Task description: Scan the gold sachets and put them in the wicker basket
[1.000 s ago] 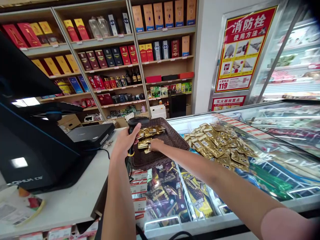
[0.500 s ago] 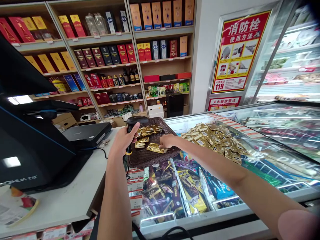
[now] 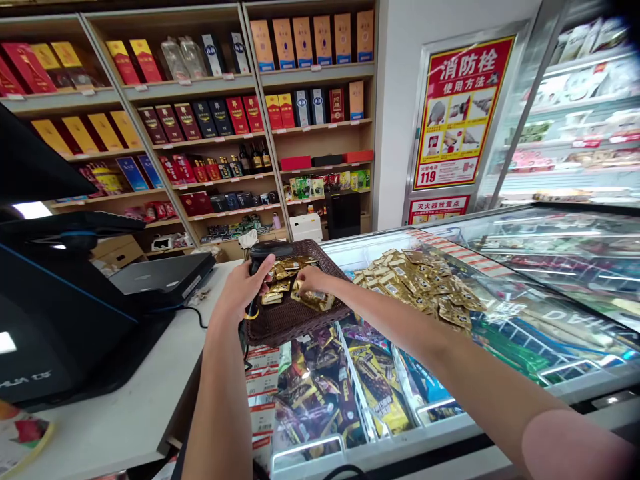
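My left hand [image 3: 241, 287] is wrapped round the handle of a black barcode scanner [image 3: 271, 250], its head over the left rim of a brown woven basket [image 3: 280, 325]. Inside the basket, my right hand [image 3: 315, 280] has its fingers closed on a small gold foil packet [image 3: 299, 291], partly hidden by the fingers. Another gold packet [image 3: 321, 303] lies just under that hand. Several more gold packets [image 3: 274, 293] lie in the basket close to the scanner. To the right of the basket, a large heap of gold packets [image 3: 420, 280] is spread on the freezer's glass top.
The glass-topped freezer [image 3: 500, 267] holds bagged ice creams [image 3: 377, 387] in wire dividers. On the left, a white counter [image 3: 115, 427] bears a dark checkout machine [image 3: 55, 313] and a flat black device [image 3: 165, 277]. Shelves of boxed bottles [image 3: 200, 120] stand behind.
My right hand has moved left within the basket, toward the scanner, its fingers now on a packet. My left hand still grips the scanner. The whole view has shifted slightly.
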Available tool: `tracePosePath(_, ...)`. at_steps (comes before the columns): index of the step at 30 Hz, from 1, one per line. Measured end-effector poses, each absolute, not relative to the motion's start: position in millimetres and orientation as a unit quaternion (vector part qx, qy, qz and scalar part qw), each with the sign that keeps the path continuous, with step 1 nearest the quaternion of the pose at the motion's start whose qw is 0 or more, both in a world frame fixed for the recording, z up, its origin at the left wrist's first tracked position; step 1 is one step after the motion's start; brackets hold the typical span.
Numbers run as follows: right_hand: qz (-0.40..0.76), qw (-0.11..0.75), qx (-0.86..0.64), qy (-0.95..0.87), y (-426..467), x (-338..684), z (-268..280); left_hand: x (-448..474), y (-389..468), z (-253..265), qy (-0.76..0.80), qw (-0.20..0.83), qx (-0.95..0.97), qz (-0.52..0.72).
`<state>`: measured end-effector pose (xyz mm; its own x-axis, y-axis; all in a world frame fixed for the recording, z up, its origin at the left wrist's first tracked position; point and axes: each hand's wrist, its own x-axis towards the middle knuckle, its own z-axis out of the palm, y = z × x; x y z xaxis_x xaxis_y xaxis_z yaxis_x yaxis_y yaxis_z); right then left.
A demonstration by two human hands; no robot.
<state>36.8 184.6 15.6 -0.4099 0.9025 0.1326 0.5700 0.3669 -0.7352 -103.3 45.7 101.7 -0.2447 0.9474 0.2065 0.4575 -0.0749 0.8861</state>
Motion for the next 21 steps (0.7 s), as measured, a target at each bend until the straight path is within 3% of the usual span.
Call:
tracePosePath(6, 0.362, 0.353, -0.538, -0.675, 185.4, 136.6, 29.8, -93.3, 48.7, 102.0, 0.604, 0.287, 0.563, 0.486)
tracePosePath(14, 0.448, 0.411, -0.503, -0.614, 168.3, 227.2, 38.3, -54.4, 60.2, 93.1, 0.555, 0.307, 0.553, 0.541)
tracePosePath(21, 0.467, 0.460, -0.489, -0.575, 172.5, 259.1, 42.7, -34.0, 62.4, 83.5, 0.567, 0.347, 0.597, 0.448)
